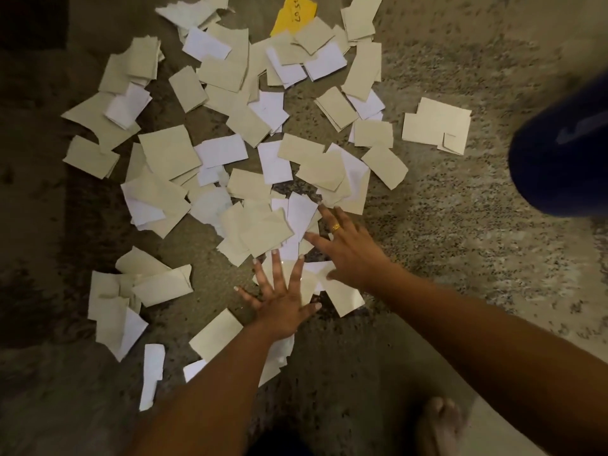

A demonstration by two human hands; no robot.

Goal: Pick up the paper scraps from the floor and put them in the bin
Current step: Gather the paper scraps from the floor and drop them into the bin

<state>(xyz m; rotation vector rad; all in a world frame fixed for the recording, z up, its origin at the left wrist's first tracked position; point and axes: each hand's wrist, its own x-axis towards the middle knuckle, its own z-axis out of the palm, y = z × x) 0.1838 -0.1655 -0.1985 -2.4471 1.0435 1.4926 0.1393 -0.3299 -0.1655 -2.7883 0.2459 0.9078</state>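
Note:
Several beige and white paper scraps lie scattered over the grey speckled carpet, densest in the middle and upper part of the view. A single yellow scrap with writing lies at the top. My left hand is spread flat, fingers straight, over scraps near the bottom of the pile. Just to its right, my right hand, with a gold ring on it, reaches out with straight fingers that touch the scraps. A dark blue bin shows blurred at the right edge.
Bare carpet stretches between the pile and the bin. A small separate cluster of beige scraps lies toward the bin. My bare foot is at the bottom right. A dark area fills the top left corner.

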